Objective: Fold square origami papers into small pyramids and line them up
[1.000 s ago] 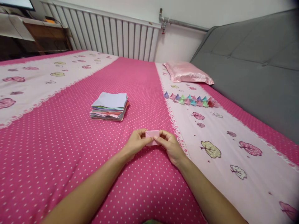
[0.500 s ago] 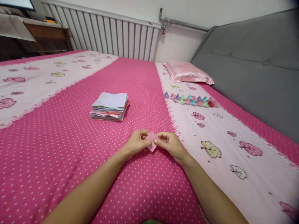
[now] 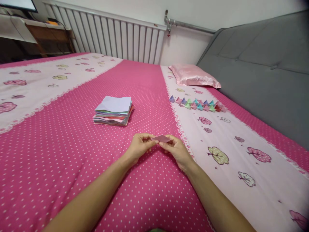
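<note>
A small folded piece of pink origami paper [image 3: 162, 138] is held between both hands, its flat face tilted away so it looks like a thin diamond. My left hand [image 3: 140, 146] pinches its left side, thumb along the near edge. On the other side, my right hand [image 3: 175, 149] grips it with thumb and fingers. The thumb tips nearly meet at the near edge. Beyond my left hand stands a stack of coloured paper sheets [image 3: 114, 110], white-lilac on top. Several small folded paper pieces [image 3: 193, 104] in mixed colours lie in rows at the right.
Everything rests on a bed with a pink dotted cover [image 3: 142, 83] and pale printed strips. A pink satin pillow [image 3: 194, 75] lies near the grey headboard [image 3: 260, 64]. A white radiator [image 3: 113, 35] lines the wall, and a desk [image 3: 48, 35] stands at far left.
The pink paper has been tipped from facing me to nearly edge-on and shifted slightly right. Both hands have turned with it. The stack and the folded pieces have stayed put.
</note>
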{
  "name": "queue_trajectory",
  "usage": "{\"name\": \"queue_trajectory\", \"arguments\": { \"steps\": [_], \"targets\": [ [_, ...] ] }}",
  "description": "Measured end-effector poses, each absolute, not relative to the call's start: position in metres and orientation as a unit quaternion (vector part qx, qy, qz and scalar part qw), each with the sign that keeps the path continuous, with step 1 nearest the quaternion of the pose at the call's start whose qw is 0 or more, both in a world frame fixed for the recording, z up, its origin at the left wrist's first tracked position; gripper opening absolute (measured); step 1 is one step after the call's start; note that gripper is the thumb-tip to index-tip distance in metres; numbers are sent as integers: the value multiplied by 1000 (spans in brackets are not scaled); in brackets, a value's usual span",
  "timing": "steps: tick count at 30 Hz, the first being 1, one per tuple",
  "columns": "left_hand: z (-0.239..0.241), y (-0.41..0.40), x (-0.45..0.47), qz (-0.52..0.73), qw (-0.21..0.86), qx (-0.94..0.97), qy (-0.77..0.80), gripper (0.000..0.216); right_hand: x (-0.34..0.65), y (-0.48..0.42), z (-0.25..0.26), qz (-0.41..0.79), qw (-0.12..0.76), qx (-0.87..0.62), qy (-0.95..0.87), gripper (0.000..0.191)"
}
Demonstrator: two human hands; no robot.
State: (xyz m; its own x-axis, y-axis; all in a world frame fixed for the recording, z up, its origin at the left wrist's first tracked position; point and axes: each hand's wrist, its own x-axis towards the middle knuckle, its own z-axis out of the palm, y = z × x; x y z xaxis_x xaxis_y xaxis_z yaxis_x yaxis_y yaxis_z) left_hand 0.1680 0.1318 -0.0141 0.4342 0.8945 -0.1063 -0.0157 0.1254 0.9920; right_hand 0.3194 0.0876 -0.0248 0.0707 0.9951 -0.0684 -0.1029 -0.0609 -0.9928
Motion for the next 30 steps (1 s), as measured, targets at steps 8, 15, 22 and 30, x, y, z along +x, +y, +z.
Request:
{"name": "queue_trajectory", "arguments": {
  "steps": [8,15,22,30],
  "targets": [
    [-13,132,169,385,589,595,389,21,320,86,-21,503,531,-516,-446,29],
    [-15,131,171,431,592,588,344,19,318,88,-22,476,605,-462,-439,17],
    [-17,131,172,452,572,608,313,19,320,90,-22,429,617,-461,-472,15],
    [-21,133,167,438,523,655,326,20,322,89,-20,413,612,-450,-502,20]
  ]
}}
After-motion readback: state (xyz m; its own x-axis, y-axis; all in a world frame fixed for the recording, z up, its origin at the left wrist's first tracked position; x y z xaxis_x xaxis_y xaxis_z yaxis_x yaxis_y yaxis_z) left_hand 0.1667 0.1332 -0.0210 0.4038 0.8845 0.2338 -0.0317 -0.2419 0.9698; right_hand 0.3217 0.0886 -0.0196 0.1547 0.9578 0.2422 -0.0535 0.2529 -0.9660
